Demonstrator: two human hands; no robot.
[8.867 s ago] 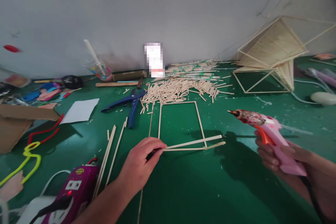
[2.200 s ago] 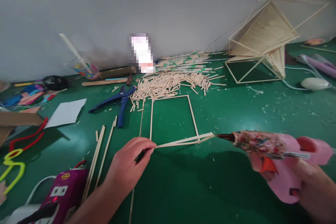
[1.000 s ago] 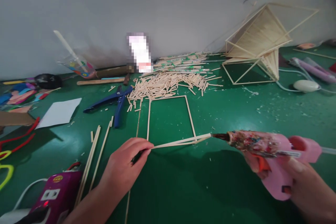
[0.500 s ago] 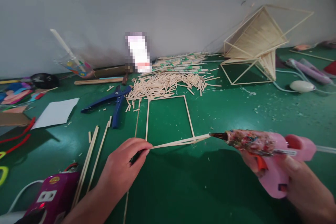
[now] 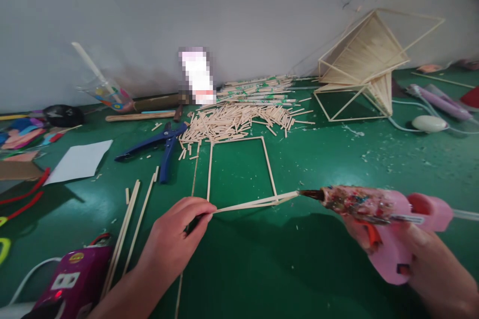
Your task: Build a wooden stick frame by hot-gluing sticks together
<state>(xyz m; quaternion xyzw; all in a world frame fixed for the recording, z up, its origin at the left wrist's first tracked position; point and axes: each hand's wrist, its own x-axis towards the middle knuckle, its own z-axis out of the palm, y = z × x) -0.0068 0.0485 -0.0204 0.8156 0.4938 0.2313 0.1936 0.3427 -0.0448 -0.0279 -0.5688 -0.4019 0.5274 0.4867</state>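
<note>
My left hand (image 5: 181,232) is closed, pinching the left end of thin wooden sticks (image 5: 254,204) between thumb and fingers. The sticks run to the right, splitting slightly apart. Behind them lies a square stick frame (image 5: 268,164) on the green table, its near edge overlapped by the held sticks. In my right hand (image 5: 422,249) is a pink hot glue gun (image 5: 389,209), gripped by its handle with fingers at the orange trigger. Its dark nozzle tip is at the right end of the upper stick. A clear glue stick comes out of the gun's back.
Beyond the frame is a heap of short stick pieces (image 5: 239,120). Blue cutters (image 5: 166,139) lie left of it. A stick-built model (image 5: 359,70) stands at the back right. Long sticks (image 5: 125,229) and a purple power socket box (image 5: 73,276) are at the near left.
Almost nothing differs. Both hands, the sticks and the glue gun hold nearly the same positions, with only a tiny shift of the view.
</note>
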